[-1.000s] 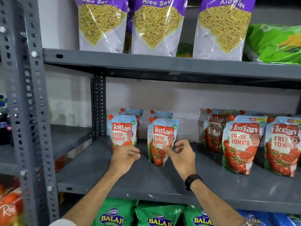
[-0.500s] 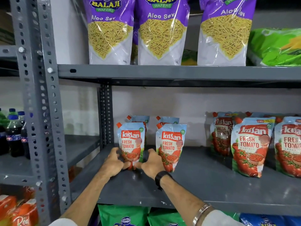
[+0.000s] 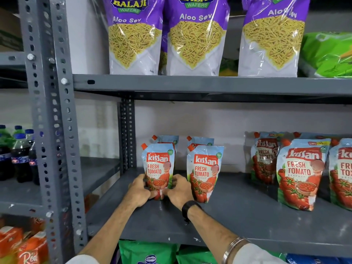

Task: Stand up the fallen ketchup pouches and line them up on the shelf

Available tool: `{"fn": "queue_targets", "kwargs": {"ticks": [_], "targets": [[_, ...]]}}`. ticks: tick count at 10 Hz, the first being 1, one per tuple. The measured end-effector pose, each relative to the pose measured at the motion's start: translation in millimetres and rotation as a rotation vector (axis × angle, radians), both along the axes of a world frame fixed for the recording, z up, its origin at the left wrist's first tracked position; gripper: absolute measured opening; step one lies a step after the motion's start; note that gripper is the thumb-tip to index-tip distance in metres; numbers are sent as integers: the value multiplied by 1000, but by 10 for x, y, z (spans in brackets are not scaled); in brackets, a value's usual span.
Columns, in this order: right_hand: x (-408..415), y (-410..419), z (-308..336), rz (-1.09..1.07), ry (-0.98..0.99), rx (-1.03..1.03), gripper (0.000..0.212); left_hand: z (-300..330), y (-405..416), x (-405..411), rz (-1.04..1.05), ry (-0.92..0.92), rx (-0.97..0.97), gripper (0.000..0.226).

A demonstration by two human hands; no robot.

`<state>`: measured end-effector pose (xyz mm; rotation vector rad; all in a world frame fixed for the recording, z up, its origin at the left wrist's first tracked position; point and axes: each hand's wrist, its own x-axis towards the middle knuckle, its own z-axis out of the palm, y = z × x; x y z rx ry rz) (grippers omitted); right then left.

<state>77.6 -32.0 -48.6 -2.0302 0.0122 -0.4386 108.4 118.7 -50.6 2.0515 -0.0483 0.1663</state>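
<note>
Both hands have closed in tighter on the same pouch since half a second ago. Now the left hand (image 3: pixel 140 190) and the right hand (image 3: pixel 179 191) squeeze the bottom of the left front ketchup pouch (image 3: pixel 159 169) from each side. It stands upright on the gray shelf (image 3: pixel 238 216), near the front. A second pouch (image 3: pixel 205 172) stands just beside it on the right, untouched. More pouches (image 3: pixel 302 172) stand well apart, farther right. Snack bags (image 3: pixel 194 40) sit on the shelf above.
</note>
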Motion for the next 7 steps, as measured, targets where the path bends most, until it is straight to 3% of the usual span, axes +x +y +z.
{"fn": "queue_targets", "kwargs": {"ticks": [3,5,6,7], "targets": [[37,-98,-36,-30,38,-15,36,-15,-97,-64,-20,-12,-1,72],[-20,-153,-35,3,64,26,37,-67,-94,-154,30,-34,-26,85],[-106,-221,-43,21,61,34,34,-93,-95,-218,89,-60,2,79],[-252,-322,-61,14,39,66,34,-115,-144,-351,214,-180,117,49]]}}
